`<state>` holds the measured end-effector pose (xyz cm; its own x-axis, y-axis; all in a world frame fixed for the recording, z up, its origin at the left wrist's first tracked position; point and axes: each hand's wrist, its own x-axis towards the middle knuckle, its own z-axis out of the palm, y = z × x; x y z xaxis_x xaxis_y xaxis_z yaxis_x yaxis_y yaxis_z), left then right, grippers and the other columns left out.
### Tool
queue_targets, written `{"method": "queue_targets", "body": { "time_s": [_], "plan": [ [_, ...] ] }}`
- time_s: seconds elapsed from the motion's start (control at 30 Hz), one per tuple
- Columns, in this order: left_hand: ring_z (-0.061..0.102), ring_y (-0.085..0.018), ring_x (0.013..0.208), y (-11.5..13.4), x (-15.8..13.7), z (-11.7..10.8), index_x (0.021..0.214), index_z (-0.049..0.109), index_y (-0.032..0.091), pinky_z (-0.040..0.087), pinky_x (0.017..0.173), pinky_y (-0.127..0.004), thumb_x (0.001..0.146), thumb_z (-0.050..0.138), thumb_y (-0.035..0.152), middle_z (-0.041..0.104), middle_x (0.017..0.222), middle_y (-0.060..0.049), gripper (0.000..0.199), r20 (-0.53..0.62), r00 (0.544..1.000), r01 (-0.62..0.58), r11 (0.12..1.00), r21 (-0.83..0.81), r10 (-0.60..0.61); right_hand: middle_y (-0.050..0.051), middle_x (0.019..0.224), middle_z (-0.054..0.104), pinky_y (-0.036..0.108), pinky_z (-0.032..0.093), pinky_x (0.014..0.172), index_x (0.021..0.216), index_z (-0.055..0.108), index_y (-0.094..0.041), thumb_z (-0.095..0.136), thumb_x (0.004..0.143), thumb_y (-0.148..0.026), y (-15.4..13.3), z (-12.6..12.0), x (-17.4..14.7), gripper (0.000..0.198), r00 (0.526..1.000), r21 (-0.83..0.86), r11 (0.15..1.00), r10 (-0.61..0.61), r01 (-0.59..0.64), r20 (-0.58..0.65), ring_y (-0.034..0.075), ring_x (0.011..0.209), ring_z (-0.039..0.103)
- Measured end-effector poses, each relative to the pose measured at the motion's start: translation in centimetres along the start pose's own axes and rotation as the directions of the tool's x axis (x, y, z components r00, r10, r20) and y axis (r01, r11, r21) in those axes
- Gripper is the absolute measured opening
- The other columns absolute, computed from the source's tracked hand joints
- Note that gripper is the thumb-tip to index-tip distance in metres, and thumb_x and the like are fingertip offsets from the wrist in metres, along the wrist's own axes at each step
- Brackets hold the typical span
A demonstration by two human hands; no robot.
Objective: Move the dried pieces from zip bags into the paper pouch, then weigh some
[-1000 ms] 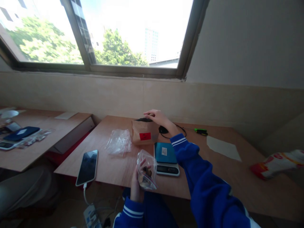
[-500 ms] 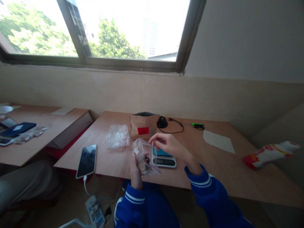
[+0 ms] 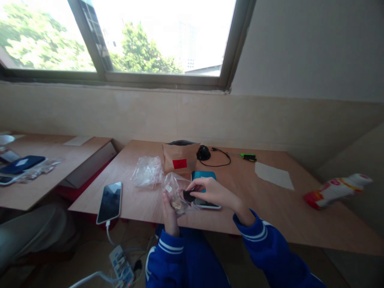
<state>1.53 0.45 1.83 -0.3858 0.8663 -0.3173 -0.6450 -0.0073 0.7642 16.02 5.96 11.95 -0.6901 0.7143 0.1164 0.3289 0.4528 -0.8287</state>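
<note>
A clear zip bag (image 3: 177, 188) with small pale and dark pieces inside is held up by my left hand (image 3: 170, 212), whose fingers wrap its left side and underside. My right hand (image 3: 214, 192) pinches a small black piece (image 3: 188, 195) at the bag's mouth; its exact kind is unclear. Partly behind my right hand lies a digital scale with a blue top (image 3: 207, 175), and my hand covers most of its front. A brown paper pouch with a red label (image 3: 180, 163) stands just beyond the bag.
Crumpled clear plastic bags (image 3: 148, 172) and a phone on a charging cable (image 3: 109, 203) lie to the left. Behind are a black round device with a cable (image 3: 204, 153) and a green-black screwdriver (image 3: 248, 157). Rightward are a paper sheet (image 3: 274, 176) and a bottle (image 3: 336, 191) on its side.
My right hand has closed on a black piece and holds it at the bag's opening; before, its fingers were above the bag's edge. The bag has shifted slightly left.
</note>
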Motion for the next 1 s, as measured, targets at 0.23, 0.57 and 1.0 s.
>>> {"method": "queue_targets", "body": {
  "time_s": [0.23, 0.57, 1.0],
  "plan": [
    [0.061, -0.013, 0.050, 0.4, -0.1, -0.1, 0.099, 0.070, 0.009, 0.043, 0.047, -0.021, 0.068, 0.053, 0.074, 0.070, 0.066, -0.008, 0.074, 0.016, 0.999, 0.046, 0.998, -0.052, -0.045, 0.005, 0.096, 0.071, 0.034, 0.052, 0.084, 0.096, 0.068, -0.019, 0.064, 0.079, -0.031, -0.5, -5.5, 5.5, 0.021, 0.897, 0.083, 0.980, -0.131, 0.182, -0.421, 0.018, 0.089, 0.066],
    [0.057, -0.012, 0.046, -0.2, 0.7, -1.1, 0.090, 0.072, 0.009, 0.041, 0.046, -0.021, 0.062, 0.060, 0.073, 0.064, 0.055, -0.006, 0.071, 0.004, 0.997, 0.083, 0.993, -0.080, -0.083, 0.004, 0.100, 0.070, 0.033, 0.045, 0.091, 0.093, 0.069, -0.020, 0.057, 0.083, -0.022, 2.1, -8.1, 13.4, 0.015, 0.853, -0.315, 0.909, -0.380, 0.273, -0.357, 0.018, 0.098, 0.062],
    [0.054, -0.012, 0.044, -0.3, 0.5, -1.2, 0.091, 0.071, 0.009, 0.039, 0.044, -0.021, 0.065, 0.056, 0.074, 0.062, 0.051, -0.005, 0.072, 0.013, 0.998, 0.068, 0.997, -0.047, -0.067, 0.007, 0.121, 0.063, 0.040, 0.036, 0.105, 0.086, 0.073, -0.020, 0.046, 0.077, -0.002, 4.3, -7.6, 14.0, 0.034, 0.918, -0.492, 0.850, -0.330, 0.188, -0.220, 0.021, 0.118, 0.052]
  ]
}}
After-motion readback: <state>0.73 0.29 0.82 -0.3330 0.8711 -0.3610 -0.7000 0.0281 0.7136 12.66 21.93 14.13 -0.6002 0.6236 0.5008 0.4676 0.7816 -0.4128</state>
